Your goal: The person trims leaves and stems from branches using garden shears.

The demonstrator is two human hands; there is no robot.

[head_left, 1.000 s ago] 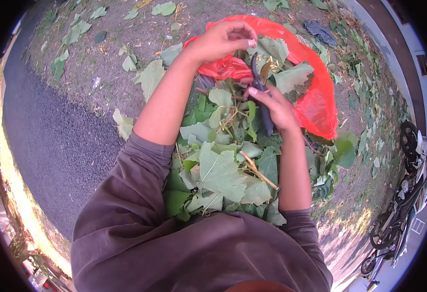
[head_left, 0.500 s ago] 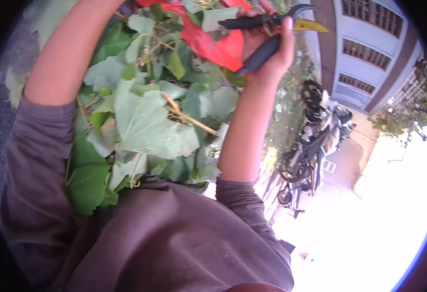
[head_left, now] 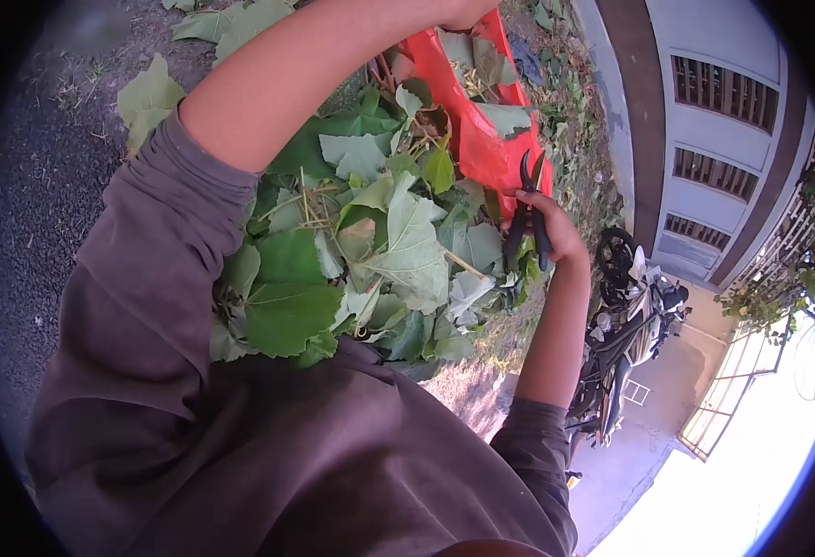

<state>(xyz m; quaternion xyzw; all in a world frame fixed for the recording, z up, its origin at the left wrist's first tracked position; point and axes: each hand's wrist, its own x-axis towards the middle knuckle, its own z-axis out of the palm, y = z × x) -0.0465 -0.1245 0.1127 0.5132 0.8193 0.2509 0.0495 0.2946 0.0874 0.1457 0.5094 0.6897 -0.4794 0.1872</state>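
In my right hand (head_left: 563,227) is a pair of pruning shears (head_left: 524,223) with dark handles, its blades pointing up the view and parted. The fingertips of that hand are right at the lower edge of a red plastic bag (head_left: 483,153), which has leaves in its opening. My left hand (head_left: 470,11) is at the top edge of the view beside the upper end of the bag, its fingers cut off by the frame. Between my forearms lies a heap of broad green leaves (head_left: 417,246) with cut stems, close against my dark shirt.
Dark gravelly ground (head_left: 64,232) stretches along the left, with loose leaves (head_left: 152,97) on it. At the right stand a motorcycle (head_left: 625,320) and a pale building wall (head_left: 695,46) with slatted vents. A strip of leaf-strewn ground (head_left: 579,121) runs between bag and wall.
My right hand has come down and turned the shears from pointing right to pointing up. My left arm has swung right, and the view has shifted, showing more of the bag and ground.
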